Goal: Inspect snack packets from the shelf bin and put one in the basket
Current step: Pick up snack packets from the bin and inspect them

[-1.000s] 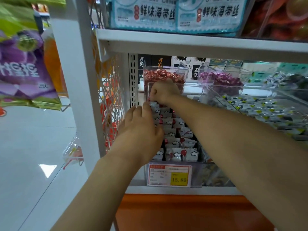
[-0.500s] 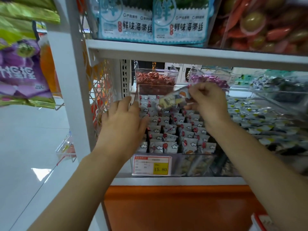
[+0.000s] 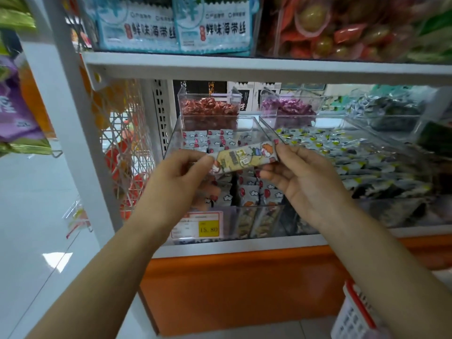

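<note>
Yellow, cartoon-printed, long flat snack packet (image 3: pixel 244 158) held in mid-air just in front of the clear plastic shelf bin (image 3: pixel 171 140), slightly tilted, right end higher. Pinched at both ends: left grip (image 3: pixel 176 184) clamped on the left end between thumb and curled fingers, right grip (image 3: pixel 305 184) clamped on the right end. Behind and below, rows of small white-and-red packets (image 3: pixel 249 194) standing upright inside that bin. On the bin's front wall, a white price label with a yellow panel (image 3: pixel 198 227). At lower right, well apart from the held packet, a white plastic basket with a red rim (image 3: pixel 354 311), only partly in view.
</note>
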The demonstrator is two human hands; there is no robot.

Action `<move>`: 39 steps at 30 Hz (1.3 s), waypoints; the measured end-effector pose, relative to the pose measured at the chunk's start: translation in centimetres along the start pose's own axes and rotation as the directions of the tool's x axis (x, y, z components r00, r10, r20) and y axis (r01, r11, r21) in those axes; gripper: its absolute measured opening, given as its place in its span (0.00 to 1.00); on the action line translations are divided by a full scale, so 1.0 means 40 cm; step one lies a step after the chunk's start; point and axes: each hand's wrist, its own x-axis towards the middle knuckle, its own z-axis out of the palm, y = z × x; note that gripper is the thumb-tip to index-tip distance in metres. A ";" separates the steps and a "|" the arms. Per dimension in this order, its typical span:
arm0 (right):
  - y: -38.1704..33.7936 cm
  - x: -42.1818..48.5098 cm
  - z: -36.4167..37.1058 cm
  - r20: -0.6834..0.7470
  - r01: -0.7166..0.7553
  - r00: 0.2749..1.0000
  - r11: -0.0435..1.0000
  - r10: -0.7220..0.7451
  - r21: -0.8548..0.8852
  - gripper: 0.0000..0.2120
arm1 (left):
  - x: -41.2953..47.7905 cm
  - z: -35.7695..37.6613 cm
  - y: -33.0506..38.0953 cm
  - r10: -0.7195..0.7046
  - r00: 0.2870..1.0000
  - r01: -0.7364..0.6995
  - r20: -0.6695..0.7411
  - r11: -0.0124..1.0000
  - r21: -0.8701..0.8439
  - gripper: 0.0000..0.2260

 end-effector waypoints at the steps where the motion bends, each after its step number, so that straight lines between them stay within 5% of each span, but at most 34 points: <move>1: 0.002 0.001 -0.001 0.014 -0.028 1.000 0.999 0.027 0.042 0.07 | 0.000 0.000 0.002 -0.056 0.998 0.056 0.006 0.992 -0.115 0.07; 5: 0.014 0.004 0.000 0.073 -0.103 0.993 0.986 0.094 0.133 0.06 | 0.009 -0.004 0.006 -0.170 0.985 0.172 0.039 0.903 -0.394 0.08; 9: 0.021 0.007 0.000 0.077 -0.114 0.992 0.984 0.105 0.137 0.07 | 0.018 -0.011 0.001 -0.214 0.977 0.178 -0.023 0.865 -0.470 0.10; 16: 0.028 0.015 -0.005 0.004 -0.041 0.999 0.994 0.041 0.105 0.09 | 0.023 -0.013 0.002 -0.194 0.981 0.171 -0.012 0.889 -0.426 0.08; 26: 0.029 0.005 -0.015 0.049 0.207 0.978 0.936 -0.201 -0.286 0.06 | 0.021 -0.013 0.006 -0.104 0.991 0.126 0.082 0.934 -0.335 0.02; 31: 0.029 0.001 -0.009 0.080 0.157 0.987 0.946 -0.140 -0.283 0.11 | 0.018 -0.016 -0.004 -0.035 0.999 0.034 -0.002 0.989 -0.142 0.07; 39: 0.027 -0.003 -0.008 0.105 0.228 0.974 0.872 -0.202 -0.434 0.05 | 0.008 -0.026 0.010 0.050 0.991 -0.054 0.124 0.998 0.035 0.15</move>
